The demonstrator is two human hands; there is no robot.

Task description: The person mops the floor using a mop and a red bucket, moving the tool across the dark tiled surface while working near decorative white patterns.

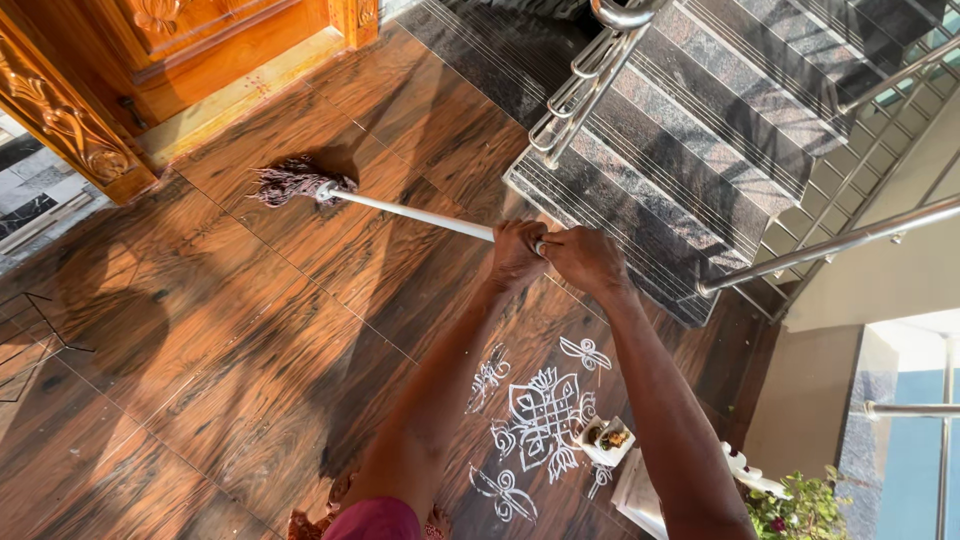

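Both hands (552, 255) grip the mop (400, 212), its handle slanting up-left, head seemingly on floor.

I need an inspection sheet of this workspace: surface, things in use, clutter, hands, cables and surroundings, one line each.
Surface: glossy brown wood-pattern floor tiles, with sunlight and shadows; a white chalk floor drawing near the person's feet.
Things in use: a mop, its white handle slanting down to a dark string head that rests on the tiles near the door.
Clutter: a small white dish with bits in it, beside the drawing.
Hands: left hand and right hand both closed on the handle's upper end, side by side.
Cables: nothing seen.
Surroundings: carved wooden door frame, grey stone stairs, steel railing, a potted plant.
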